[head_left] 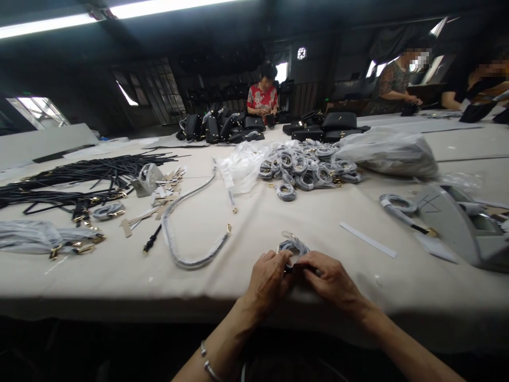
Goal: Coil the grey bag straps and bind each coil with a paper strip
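Near the table's front edge, a plastic-wrapped bag strap point(293, 244) is coiled into a small ring between my hands. My left hand point(269, 276) is closed on the coil's near left side, with a dark end of the strap at its fingertips. From the other side, my right hand point(328, 276) pinches the dark part of the same strap. My fingers partly cover the coil and its fittings. Left of my hands lies an uncoiled wrapped strap point(175, 249) with a gold clasp. Beyond them is a pile of coiled wrapped straps point(306, 164).
Black straps point(79, 172) and wrapped straps point(35, 236) lie at left, near a tape dispenser point(148, 179) and paper scraps. A larger dispenser point(461, 223) stands at right beside a white strip point(368, 240). Black bags point(222, 127) are at the back, where several people work.
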Tool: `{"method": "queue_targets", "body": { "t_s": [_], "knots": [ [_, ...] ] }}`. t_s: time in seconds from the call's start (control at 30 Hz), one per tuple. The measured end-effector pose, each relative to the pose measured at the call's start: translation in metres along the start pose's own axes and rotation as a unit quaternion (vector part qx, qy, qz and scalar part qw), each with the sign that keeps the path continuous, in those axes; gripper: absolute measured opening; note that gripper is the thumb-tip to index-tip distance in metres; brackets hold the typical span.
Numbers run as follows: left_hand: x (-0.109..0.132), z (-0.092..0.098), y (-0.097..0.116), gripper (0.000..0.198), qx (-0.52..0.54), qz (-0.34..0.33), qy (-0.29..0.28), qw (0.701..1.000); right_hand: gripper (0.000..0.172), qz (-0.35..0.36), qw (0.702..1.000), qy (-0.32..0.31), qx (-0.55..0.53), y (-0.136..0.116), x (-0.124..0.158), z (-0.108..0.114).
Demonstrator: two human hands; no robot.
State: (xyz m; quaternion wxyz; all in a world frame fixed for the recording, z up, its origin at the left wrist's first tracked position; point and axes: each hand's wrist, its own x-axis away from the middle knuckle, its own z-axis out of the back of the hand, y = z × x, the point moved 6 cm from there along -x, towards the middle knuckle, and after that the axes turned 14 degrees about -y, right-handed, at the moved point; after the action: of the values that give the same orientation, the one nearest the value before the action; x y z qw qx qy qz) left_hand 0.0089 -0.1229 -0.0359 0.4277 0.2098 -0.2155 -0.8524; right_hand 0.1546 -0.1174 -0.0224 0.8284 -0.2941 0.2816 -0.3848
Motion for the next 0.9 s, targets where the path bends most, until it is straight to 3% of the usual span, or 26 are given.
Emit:
{"method": "queue_targets", "body": {
  "t_s": [0.17, 0.37, 0.5, 0.6, 0.77, 0.9],
  "knots": [
    [-0.005, 0.013, 0.002, 0.019, 0.146, 0.025, 0.014, 0.989, 0.023, -0.017, 0.995, -0.085, -0.056, -0.009, -0.013, 0.014],
    [-0.009, 0.024, 0.015, 0.019, 0.255, 0.056, -0.029, 0.965, 0.016, -0.021, 0.980, -0.199, 0.011, -0.034, -0.025, 0.032],
    [-0.006, 0.028, 0.027, 0.026, 0.292, 0.043, -0.045, 0.954, 0.011, -0.106, 0.951, -0.261, -0.128, -0.034, -0.024, 0.033],
    [-0.002, 0.030, 0.032, 0.028, 0.286, 0.049, -0.041, 0.956, 0.012, -0.143, 0.935, -0.266, -0.188, -0.036, -0.021, 0.034],
    [-0.002, 0.032, 0.035, 0.029, 0.262, 0.072, -0.035, 0.962, 0.017, -0.078, 0.968, -0.239, -0.010, -0.054, -0.024, 0.041],
    [-0.007, 0.033, 0.038, 0.028, 0.234, 0.083, -0.027, 0.968, 0.016, -0.098, 0.967, -0.230, 0.054, -0.057, -0.026, 0.041]
  ]
}}
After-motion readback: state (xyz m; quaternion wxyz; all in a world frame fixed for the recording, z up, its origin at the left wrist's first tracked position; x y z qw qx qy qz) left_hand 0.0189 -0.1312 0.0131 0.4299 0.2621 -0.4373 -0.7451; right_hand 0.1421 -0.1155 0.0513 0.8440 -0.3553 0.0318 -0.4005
